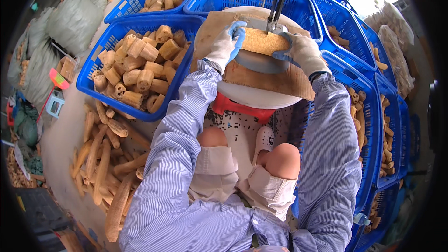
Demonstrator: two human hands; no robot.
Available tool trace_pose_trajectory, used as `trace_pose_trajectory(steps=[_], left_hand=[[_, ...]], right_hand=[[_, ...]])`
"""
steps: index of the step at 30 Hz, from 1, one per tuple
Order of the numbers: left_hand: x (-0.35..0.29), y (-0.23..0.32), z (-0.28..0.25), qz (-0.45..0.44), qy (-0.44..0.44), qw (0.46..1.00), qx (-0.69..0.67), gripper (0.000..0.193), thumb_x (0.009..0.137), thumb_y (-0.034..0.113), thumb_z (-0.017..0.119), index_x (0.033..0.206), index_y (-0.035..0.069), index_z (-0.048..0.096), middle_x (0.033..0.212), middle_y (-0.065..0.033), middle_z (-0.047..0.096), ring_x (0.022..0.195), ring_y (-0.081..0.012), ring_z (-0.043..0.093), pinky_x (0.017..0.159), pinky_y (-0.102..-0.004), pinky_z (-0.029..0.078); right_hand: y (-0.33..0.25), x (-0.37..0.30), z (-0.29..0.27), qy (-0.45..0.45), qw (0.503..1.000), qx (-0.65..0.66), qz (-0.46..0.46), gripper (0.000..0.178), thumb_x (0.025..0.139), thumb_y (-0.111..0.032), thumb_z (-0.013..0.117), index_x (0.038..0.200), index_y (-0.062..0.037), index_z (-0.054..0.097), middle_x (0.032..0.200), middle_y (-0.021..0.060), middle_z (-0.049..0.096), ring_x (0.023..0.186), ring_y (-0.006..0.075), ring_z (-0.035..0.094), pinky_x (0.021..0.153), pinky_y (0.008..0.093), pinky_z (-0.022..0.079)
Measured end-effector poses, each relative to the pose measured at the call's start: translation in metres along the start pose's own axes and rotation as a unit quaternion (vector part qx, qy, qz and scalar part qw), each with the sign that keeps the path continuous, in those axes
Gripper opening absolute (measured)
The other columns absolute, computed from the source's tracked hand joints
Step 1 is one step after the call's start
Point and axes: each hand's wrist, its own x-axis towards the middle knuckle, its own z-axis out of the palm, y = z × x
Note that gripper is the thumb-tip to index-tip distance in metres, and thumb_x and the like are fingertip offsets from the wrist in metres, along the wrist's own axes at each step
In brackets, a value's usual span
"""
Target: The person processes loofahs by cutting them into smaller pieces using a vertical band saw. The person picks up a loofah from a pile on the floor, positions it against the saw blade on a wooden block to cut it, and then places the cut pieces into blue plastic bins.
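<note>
A golden-brown, fibrous loofah piece (264,43), roughly rectangular, lies across under the needle end of a sewing-type machine (279,1). My left hand (227,43), in a white and blue work glove, grips its left end. Closed on the right end is my right hand (300,53), gloved the same way. Beneath the piece is a rounded grey plate (262,64). Brown cardboard (252,82) surrounds that plate on a round white top (256,95). The undersides of the piece and some fingertips are hidden.
At left stands a blue basket (135,113) full of cut loofah chunks (140,58). Whole dried loofahs (103,168) lie heaped on the floor below it. More blue baskets (368,163) line the right side and back. A red base (242,107) shows under the round top.
</note>
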Motion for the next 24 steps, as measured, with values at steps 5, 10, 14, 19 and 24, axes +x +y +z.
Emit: trace_pose_trajectory(steps=[5, 10, 14, 19, 24], left_hand=[[0.032, -0.017, 0.007, -0.004, 0.037, 0.994, 0.103, 0.031, 0.102, 0.031, 0.053, 0.120, 0.008, 0.066, 0.085, 0.0007, 0.061, 0.073, -0.0078, 0.052, 0.069, -0.0245, 0.045], [0.034, 0.007, -0.005, -0.059, 0.036, 0.990, 0.124, 0.036, 0.094, 0.041, 0.060, 0.112, 0.011, 0.068, 0.100, -0.0107, 0.073, 0.095, -0.0267, 0.070, 0.085, -0.0379, 0.053], [0.014, 0.023, -0.034, -0.079, 0.178, 0.980, 0.039, 0.045, 0.096, 0.044, 0.060, 0.129, 0.012, 0.059, 0.121, -0.0178, 0.064, 0.111, -0.0317, 0.062, 0.093, -0.0409, 0.051], [-0.066, 0.092, -0.112, -0.016, 0.391, 0.918, 0.064, 0.090, 0.095, 0.036, 0.067, 0.156, -0.002, 0.013, 0.158, -0.0235, 0.028, 0.138, -0.0323, 0.041, 0.113, -0.0426, 0.038], [-0.130, 0.131, -0.060, -0.039, -0.056, 0.997, 0.037, 0.093, 0.082, 0.037, 0.083, 0.154, 0.007, 0.031, 0.151, -0.0171, 0.043, 0.124, -0.0273, 0.055, 0.100, -0.0394, 0.050]], right_hand=[[0.029, 0.042, 0.016, 0.027, 0.994, 0.106, 0.005, 0.071, 0.068, -0.064, 0.081, 0.117, -0.0130, 0.071, 0.106, 0.0154, 0.072, 0.098, 0.0308, 0.071, 0.087, 0.0393, 0.057], [0.025, 0.039, 0.002, 0.017, 0.992, 0.126, -0.012, 0.073, 0.069, -0.062, 0.081, 0.125, -0.0167, 0.067, 0.110, 0.0143, 0.072, 0.102, 0.0319, 0.070, 0.091, 0.0392, 0.055], [0.024, 0.017, 0.008, 0.044, 0.995, 0.084, -0.025, 0.078, 0.070, -0.061, 0.081, 0.132, -0.0162, 0.063, 0.117, 0.0095, 0.070, 0.111, 0.0277, 0.066, 0.096, 0.0380, 0.052], [0.015, -0.067, 0.010, 0.113, 0.990, 0.029, -0.072, 0.091, 0.067, -0.062, 0.082, 0.142, -0.0212, 0.052, 0.120, 0.0103, 0.066, 0.115, 0.0314, 0.061, 0.101, 0.0427, 0.047], [-0.030, -0.112, 0.006, 0.047, 0.995, -0.034, -0.078, 0.097, 0.070, -0.067, 0.077, 0.149, -0.0219, 0.043, 0.133, 0.0085, 0.059, 0.129, 0.0246, 0.054, 0.117, 0.0424, 0.030]])
